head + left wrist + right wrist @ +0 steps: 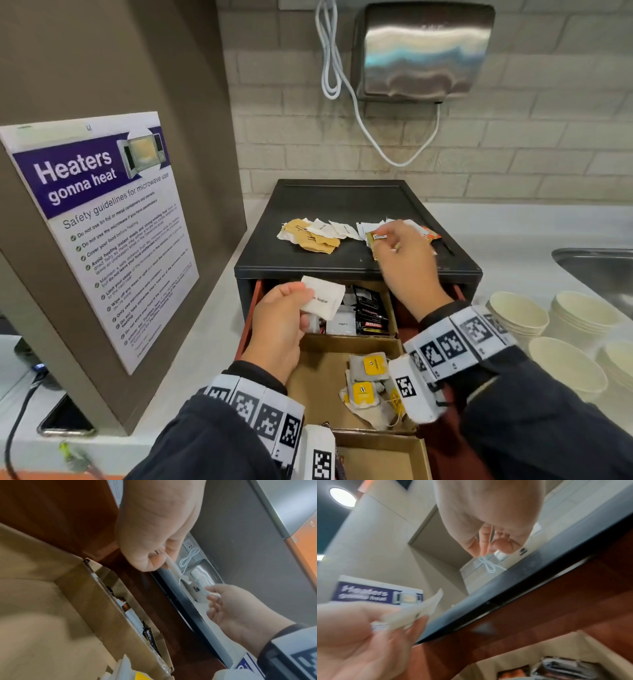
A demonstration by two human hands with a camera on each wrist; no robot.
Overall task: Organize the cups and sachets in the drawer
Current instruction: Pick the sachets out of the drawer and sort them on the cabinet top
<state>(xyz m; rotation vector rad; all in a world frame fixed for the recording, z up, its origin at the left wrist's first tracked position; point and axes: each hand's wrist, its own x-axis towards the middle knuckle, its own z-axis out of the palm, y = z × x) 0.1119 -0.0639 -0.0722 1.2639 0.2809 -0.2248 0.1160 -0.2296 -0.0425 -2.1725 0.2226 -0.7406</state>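
Note:
My left hand (pixel 299 303) pinches a white sugar sachet (pixel 323 301) above the back of the open red-brown drawer (pixel 251 308); the left wrist view shows that sachet (pixel 173 566) edge-on in the fingers. My right hand (pixel 387 240) is over the black drawer unit's top (pixel 342 205), fingers curled and pinching a yellowish sachet (pixel 376 237) beside loose brown and white sachets (pixel 315 233). The drawer's back cardboard compartment holds black and white sachets (pixel 366 311). The middle one holds tea bags with yellow tags (pixel 370 377). Stacked paper cups (pixel 517 315) stand on the counter to the right.
A steel hand dryer (pixel 424 51) with a white cable hangs on the brick wall behind. A microwave safety poster (pixel 96 222) is fixed to the brown panel at left. A sink (pixel 599 270) lies at far right, and a phone (pixel 65 421) at lower left.

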